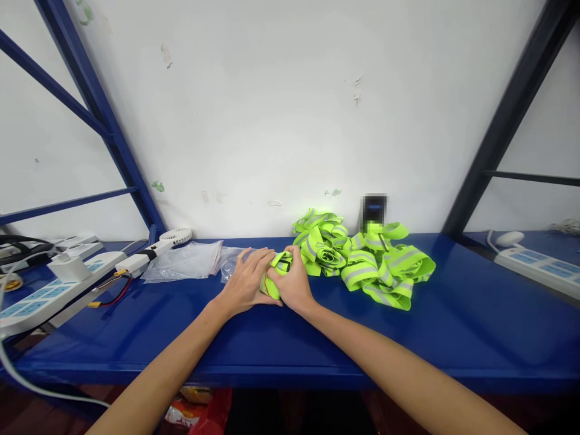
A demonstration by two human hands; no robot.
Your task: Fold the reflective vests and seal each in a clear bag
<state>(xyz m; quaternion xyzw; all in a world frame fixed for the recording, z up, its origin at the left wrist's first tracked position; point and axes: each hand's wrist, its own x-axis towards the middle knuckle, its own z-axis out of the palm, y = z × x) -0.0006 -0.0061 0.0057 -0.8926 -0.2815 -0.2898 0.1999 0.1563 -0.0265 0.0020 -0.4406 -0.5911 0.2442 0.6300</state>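
Observation:
Both hands meet around a rolled-up neon yellow reflective strap point(270, 286) just above the blue shelf. My left hand point(247, 278) wraps its left side, thumb along the bottom. Gripping it from the right is my right hand point(294, 283), fingers curled over the top. A black buckle point(283, 264) shows on the roll between the hands. Right of them lies a heap of loose reflective straps point(385, 272), yellow with silver stripes. Another bunch of straps point(321, 241), partly coiled, sits behind my right hand.
Clear plastic bags point(183, 261) lie left of my hands, beside a small white fan point(176, 235). Power strips stand at the left point(63, 290) and right point(539, 266). A blurred dark object point(374, 210) leans on the wall. The blue shelf point(281, 350) ends in a front edge.

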